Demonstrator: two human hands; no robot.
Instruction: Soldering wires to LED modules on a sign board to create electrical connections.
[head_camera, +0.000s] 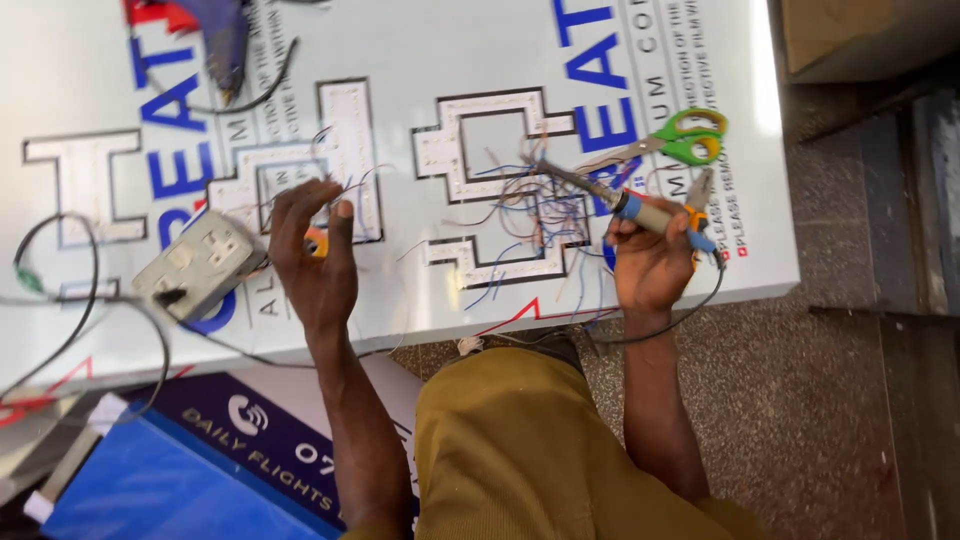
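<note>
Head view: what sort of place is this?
Probably a sign-making workshop, working on the floor: a white sign panel with cut-out letters and loose wires, a soldering iron in the right hand, green scissors nearby.

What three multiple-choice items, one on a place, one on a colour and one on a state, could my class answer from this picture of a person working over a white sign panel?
1. Where do the scissors lie?
A. on the white panel, beyond the right hand
B. on the floor
C. in the left hand

2. What colour are the scissor handles?
A. red
B. green
C. black

3. What is the right hand doing?
A. resting flat and empty
B. gripping a soldering iron
C. cutting wire with the scissors

Answers: 1 A, the scissors rest on the panel near its right edge. 2 B, both loops are green. 3 B, the fingers close round the iron's handle, tip towards the loose wires.
</note>
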